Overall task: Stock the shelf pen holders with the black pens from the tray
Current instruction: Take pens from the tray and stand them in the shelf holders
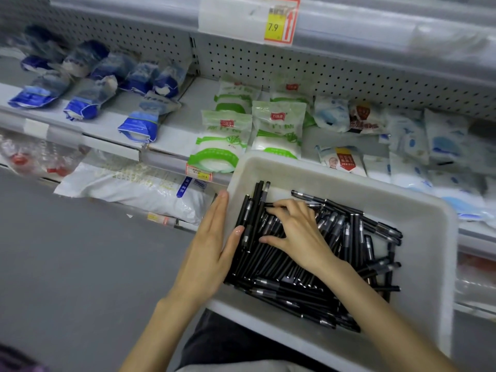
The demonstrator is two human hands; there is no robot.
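A white tray sits low in the view, in front of a shop shelf, and holds a loose heap of black pens lying mostly lengthwise, with some crossed at the right and far end.

The left hand lies flat along the tray's left wall, fingers straight and together, the thumb hooked over the rim and touching the pens just inside. It is open and grips nothing.

The right hand rests palm down on top of the pens near the middle of the heap. Its fingers are spread and curled, the tips pressing among the pens at the far end, the thumb out to the left. Whether it has closed on any pen cannot be told; none is lifted clear.

On the shelf behind, green-and-white bags stand just beyond the tray's far left corner, blue bags lie further left, and pale blue-and-white packs lie to the right. A yellow price tag reading 7.9 hangs from the shelf edge above. A grey floor shows at the left.
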